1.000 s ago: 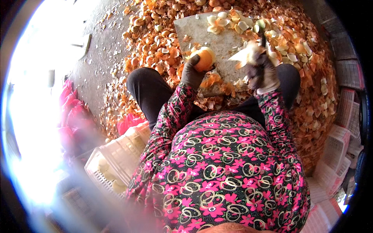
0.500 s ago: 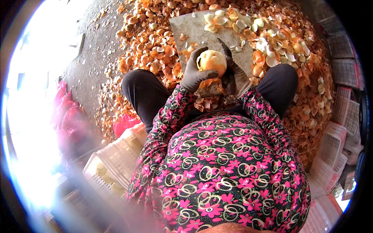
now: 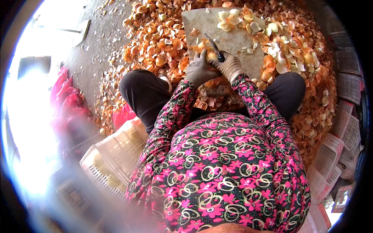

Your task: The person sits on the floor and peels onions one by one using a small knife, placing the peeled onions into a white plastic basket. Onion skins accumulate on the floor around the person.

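Both my hands wear grey gloves and meet in front of the near edge of a flat pale board point(image 3: 233, 37). My left hand point(image 3: 201, 71) is curled round an onion point(image 3: 212, 57), of which only a small yellowish part shows between the gloves. Against that onion rests my right hand point(image 3: 230, 66), closed on a small knife point(image 3: 220, 56) with a black handle. Its thin dark blade points up and to the left, over the board. Peeled white and pale onion layers point(image 3: 254, 26) lie on the board's far right part.
Unpeeled onions and loose skins point(image 3: 155, 46) are heaped left of the board. More skins and pale layers point(image 3: 285, 58) pile up at right. A white plastic crate point(image 3: 116, 149) with peeled onions stands at my left, near a pink plastic bag point(image 3: 124, 115). Stacked crates point(image 3: 328, 157) line the right side.
The onion was plainly visible in my left hand; now the gloves mostly cover it. My right hand has come over it, and the knife's handle now shows. The view has shifted slightly.
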A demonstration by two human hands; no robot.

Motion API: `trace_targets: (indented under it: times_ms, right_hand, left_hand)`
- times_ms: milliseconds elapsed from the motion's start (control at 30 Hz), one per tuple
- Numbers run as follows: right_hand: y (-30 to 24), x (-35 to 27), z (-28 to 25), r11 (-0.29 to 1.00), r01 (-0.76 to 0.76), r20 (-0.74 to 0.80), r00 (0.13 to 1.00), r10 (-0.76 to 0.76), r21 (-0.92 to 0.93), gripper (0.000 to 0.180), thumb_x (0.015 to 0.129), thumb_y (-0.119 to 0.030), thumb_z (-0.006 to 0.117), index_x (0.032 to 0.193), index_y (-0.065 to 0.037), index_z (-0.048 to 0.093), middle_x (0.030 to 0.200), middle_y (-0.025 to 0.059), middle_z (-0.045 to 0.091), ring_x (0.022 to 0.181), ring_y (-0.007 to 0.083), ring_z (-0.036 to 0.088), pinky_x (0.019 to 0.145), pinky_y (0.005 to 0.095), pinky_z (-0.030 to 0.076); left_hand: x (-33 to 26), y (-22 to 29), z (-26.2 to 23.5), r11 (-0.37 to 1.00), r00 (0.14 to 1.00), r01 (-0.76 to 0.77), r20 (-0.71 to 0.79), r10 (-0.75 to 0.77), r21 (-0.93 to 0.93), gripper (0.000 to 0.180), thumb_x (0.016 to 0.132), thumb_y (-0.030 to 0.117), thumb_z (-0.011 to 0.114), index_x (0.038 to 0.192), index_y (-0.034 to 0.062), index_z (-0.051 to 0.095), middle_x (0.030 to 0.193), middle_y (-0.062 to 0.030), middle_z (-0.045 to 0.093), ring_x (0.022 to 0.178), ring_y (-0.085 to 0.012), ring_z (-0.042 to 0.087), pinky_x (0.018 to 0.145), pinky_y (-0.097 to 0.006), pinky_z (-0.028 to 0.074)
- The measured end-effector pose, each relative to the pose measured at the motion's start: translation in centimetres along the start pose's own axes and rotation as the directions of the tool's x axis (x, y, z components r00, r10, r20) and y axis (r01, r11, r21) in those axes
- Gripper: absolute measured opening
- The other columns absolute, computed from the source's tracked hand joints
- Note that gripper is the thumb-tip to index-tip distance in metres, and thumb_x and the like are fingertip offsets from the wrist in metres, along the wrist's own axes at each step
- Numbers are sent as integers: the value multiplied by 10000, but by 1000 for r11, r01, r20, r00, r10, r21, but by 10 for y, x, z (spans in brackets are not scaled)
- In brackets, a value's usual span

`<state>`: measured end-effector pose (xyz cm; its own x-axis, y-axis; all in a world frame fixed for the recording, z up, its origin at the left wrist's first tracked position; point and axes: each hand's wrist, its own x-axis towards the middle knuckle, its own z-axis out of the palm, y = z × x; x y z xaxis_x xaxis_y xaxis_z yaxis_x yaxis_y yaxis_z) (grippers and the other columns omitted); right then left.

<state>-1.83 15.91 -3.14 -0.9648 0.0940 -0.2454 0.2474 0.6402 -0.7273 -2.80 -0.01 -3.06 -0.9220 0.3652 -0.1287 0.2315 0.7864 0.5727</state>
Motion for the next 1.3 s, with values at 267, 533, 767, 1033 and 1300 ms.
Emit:
trace_targets:
  times_ms: [267,533,767,1033,1300]
  right_hand:
    - [19,-2,-8,987,-97,78,993,87,129,438,810,-385,708,1025,-7,653,893,189,688,790,326,634,764,385,488]
    - [38,-35,-24,978,-95,-28,995,92,-184,429,870,-431,618,1030,-33,633,881,223,668,838,386,634,746,438,487]
    - [13,-66,-11,887,-149,154,959,237,-438,474,871,-435,587,1090,-15,580,957,250,653,955,408,616,852,460,484]
    - [-18,-69,-31,846,-145,260,913,315,-514,580,892,-310,553,1425,-157,384,1061,191,662,989,326,641,870,434,498]
    - [4,-55,-4,830,-37,274,935,226,-557,428,866,-129,533,1280,-26,500,935,209,684,872,303,681,733,422,537]
  left_hand:
    - [1,-11,7,947,993,121,42,-113,-299,958,618,392,834,1372,20,374,1220,-241,510,1133,-381,526,960,-414,443]
    - [2,-22,22,911,994,77,-35,-100,-405,927,562,261,874,1315,-28,417,1193,-194,540,1101,-282,559,945,-358,461]
    - [-1,4,10,990,998,56,21,-53,-133,883,599,313,826,1303,9,390,1161,-251,510,1095,-396,530,906,-435,463]
    - [3,13,4,998,994,58,98,-55,-25,950,567,353,859,1314,18,376,1119,-250,527,1062,-396,551,879,-450,480]
    - [-1,14,4,997,995,64,78,-61,-36,984,544,363,865,1321,3,381,1129,-254,524,1062,-403,547,892,-446,478]
